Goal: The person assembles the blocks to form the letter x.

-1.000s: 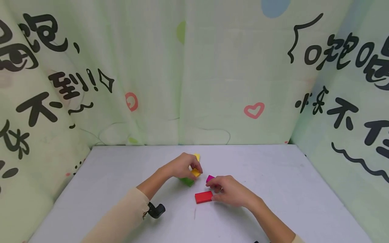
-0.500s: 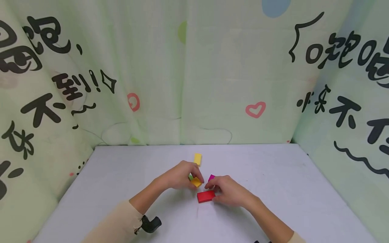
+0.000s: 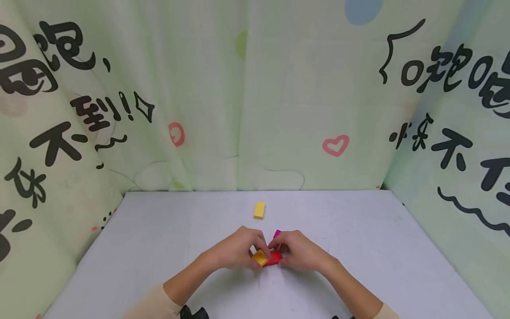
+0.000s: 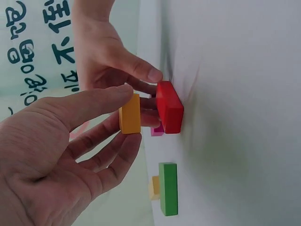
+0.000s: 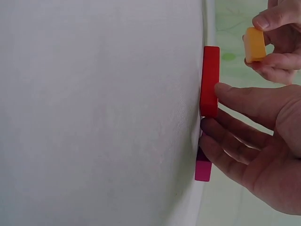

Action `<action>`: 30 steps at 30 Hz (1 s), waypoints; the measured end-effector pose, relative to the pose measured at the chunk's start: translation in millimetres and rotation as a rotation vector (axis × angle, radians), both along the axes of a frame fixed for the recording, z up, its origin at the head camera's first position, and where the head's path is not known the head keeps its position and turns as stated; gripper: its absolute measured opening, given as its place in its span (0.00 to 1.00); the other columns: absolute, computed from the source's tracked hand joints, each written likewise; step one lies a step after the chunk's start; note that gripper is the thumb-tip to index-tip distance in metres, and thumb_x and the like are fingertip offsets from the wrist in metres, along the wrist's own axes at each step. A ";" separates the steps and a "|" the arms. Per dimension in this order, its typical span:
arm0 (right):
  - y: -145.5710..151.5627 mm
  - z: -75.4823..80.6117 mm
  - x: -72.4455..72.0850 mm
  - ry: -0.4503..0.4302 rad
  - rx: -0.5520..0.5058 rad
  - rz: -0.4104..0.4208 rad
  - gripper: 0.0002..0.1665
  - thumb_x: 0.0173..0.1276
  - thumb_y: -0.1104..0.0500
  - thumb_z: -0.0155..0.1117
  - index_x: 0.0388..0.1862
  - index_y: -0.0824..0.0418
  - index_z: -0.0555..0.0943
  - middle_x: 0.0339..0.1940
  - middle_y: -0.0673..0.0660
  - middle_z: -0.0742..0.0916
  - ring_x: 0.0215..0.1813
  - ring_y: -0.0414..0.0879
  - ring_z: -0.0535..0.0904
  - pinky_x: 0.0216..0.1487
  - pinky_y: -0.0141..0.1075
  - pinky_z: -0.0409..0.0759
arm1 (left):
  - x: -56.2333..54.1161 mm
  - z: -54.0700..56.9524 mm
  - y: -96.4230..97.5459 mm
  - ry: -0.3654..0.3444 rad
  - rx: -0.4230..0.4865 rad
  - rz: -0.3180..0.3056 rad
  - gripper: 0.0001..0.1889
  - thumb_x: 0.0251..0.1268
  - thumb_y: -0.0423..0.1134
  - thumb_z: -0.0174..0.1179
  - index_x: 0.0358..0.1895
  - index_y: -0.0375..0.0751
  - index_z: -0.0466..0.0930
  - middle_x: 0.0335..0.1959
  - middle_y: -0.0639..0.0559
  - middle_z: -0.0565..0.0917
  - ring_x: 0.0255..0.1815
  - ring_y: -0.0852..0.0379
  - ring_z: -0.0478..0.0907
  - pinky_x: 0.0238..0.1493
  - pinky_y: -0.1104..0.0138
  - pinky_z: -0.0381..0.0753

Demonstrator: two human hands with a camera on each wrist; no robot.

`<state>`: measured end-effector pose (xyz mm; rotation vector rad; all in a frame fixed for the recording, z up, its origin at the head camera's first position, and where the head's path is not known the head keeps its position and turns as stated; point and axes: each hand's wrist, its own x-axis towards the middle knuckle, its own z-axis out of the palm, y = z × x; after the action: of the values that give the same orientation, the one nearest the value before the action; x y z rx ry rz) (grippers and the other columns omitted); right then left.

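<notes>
In the head view my left hand [image 3: 239,249] pinches an orange wooden block [image 3: 260,258] between thumb and fingertips, raised close over the left end of a red block [image 3: 275,257]. The red block [image 5: 209,82] lies flat on the table. My right hand [image 3: 304,252] holds it near its right end, thumb on the near side and fingers curled on the far side. Those fingers partly cover a magenta block [image 5: 203,170] just beyond the red one. A green block [image 4: 169,189] shows low in the left wrist view, hidden behind the left hand in the head view.
A yellow block [image 3: 259,210] lies farther back on the white table [image 3: 334,212]. Pale green curtains [image 3: 287,88] with dark lettering hang behind the table and at both sides.
My left hand has carried the orange block from over the green block toward me, to the red block, uncovering the yellow block. The right hand has stayed at the red block.
</notes>
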<state>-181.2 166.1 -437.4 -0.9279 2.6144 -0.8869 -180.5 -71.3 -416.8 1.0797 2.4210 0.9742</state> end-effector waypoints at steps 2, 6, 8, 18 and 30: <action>0.2 -0.7 -0.8 0.001 -0.001 0.004 0.19 0.61 0.67 0.77 0.51 0.57 0.88 0.41 0.47 0.88 0.44 0.43 0.85 0.49 0.37 0.85 | 2.8 0.2 -0.4 0.003 0.002 -0.004 0.10 0.58 0.30 0.77 0.42 0.45 0.93 0.39 0.61 0.84 0.43 0.68 0.79 0.39 0.78 0.83; 0.6 -1.3 -1.7 -0.004 -0.007 0.009 0.19 0.60 0.68 0.77 0.51 0.58 0.88 0.41 0.48 0.88 0.44 0.44 0.85 0.49 0.37 0.85 | 8.3 0.6 -1.5 0.011 -0.011 -0.011 0.11 0.58 0.30 0.76 0.44 0.45 0.93 0.39 0.61 0.85 0.43 0.68 0.79 0.38 0.78 0.83; 0.7 -1.3 -2.0 -0.005 -0.007 0.009 0.18 0.60 0.68 0.77 0.50 0.59 0.89 0.41 0.49 0.88 0.44 0.44 0.84 0.49 0.36 0.84 | 11.3 0.5 -2.0 0.013 -0.022 -0.008 0.12 0.58 0.30 0.76 0.44 0.46 0.93 0.39 0.62 0.85 0.43 0.69 0.78 0.38 0.79 0.83; -0.8 0.8 -1.7 -0.027 0.021 -0.013 0.19 0.61 0.66 0.78 0.52 0.58 0.88 0.42 0.48 0.88 0.44 0.44 0.83 0.47 0.34 0.83 | 25.7 -8.2 2.9 0.000 -0.021 -0.009 0.12 0.56 0.29 0.77 0.42 0.47 0.93 0.40 0.62 0.84 0.44 0.68 0.79 0.40 0.78 0.83; -1.5 0.7 -1.4 -0.005 0.004 0.021 0.17 0.61 0.67 0.77 0.49 0.56 0.90 0.40 0.46 0.89 0.42 0.41 0.81 0.46 0.31 0.82 | 35.7 -16.6 16.2 0.065 -0.071 -0.030 0.11 0.55 0.32 0.79 0.41 0.50 0.93 0.39 0.66 0.82 0.42 0.71 0.77 0.40 0.81 0.80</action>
<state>-182.6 164.7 -436.7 -0.9496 2.5961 -0.8771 -144.8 -55.1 -433.5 1.1364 2.4633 0.8492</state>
